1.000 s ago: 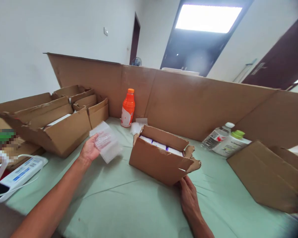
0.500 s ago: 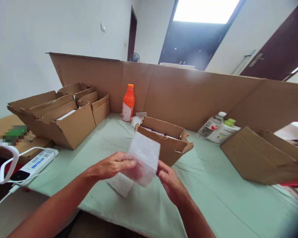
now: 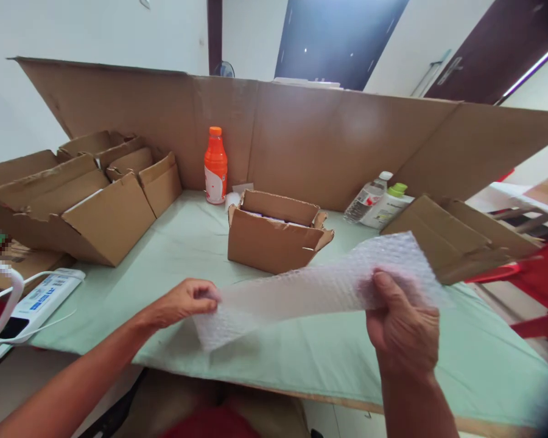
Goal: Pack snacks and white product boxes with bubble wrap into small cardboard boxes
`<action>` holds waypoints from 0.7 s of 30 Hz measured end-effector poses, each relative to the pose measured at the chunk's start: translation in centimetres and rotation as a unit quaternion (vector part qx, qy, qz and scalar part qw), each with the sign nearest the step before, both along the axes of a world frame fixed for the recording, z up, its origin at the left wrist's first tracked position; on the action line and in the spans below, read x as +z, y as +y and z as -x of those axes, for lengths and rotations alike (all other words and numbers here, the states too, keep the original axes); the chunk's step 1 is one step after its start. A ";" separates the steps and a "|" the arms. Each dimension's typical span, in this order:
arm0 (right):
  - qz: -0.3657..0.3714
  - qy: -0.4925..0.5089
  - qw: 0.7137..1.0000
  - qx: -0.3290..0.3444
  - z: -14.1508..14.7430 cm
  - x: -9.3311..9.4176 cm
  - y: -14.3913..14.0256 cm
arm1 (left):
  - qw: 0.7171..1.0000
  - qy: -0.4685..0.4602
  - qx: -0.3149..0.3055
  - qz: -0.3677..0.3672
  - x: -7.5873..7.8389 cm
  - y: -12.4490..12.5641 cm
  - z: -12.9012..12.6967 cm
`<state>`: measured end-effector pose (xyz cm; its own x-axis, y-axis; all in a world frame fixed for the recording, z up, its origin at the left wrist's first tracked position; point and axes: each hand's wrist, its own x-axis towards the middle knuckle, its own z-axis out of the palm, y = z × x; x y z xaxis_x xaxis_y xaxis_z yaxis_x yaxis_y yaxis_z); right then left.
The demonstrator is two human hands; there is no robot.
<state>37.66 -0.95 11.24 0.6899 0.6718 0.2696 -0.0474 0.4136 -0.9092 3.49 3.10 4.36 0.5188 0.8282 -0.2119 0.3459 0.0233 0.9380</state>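
A long strip of clear bubble wrap (image 3: 292,295) is stretched across the front of me, above the green-covered table (image 3: 319,353). My left hand (image 3: 187,301) pinches it near its left end, with a corner hanging below the fingers. Toward the other end, my right hand (image 3: 402,325) grips it, thumb on top and fingers behind the film. Just beyond the strip stands an open cardboard box (image 3: 274,243); the tops of some white and purple items show inside it.
At the left are several open cardboard boxes (image 3: 114,225) and a white power strip (image 3: 45,301). An orange bottle (image 3: 215,167) stands by the cardboard screen (image 3: 301,140). A clear bottle (image 3: 368,198), a white bottle with green cap (image 3: 388,207) and another box (image 3: 442,234) are at the right.
The bubble wrap, bunched as a small folded piece between my hands before, is now spread into a long strip. My right hand has moved right, and the camera view has tilted down.
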 end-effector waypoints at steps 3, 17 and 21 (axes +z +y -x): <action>0.101 -0.112 0.989 -0.007 -2.7 -5.2 -0.4 | 0.997 0.020 0.066 0.028 -0.2 0.5 1.1; 0.046 -0.645 0.760 0.062 4.5 -9.2 -4.2 | 0.996 -0.023 0.085 0.016 -0.2 -3.5 -5.3; 0.079 -0.628 0.721 0.281 10.2 -10.0 -4.4 | 0.994 0.006 0.106 0.016 -1.9 -3.8 -5.5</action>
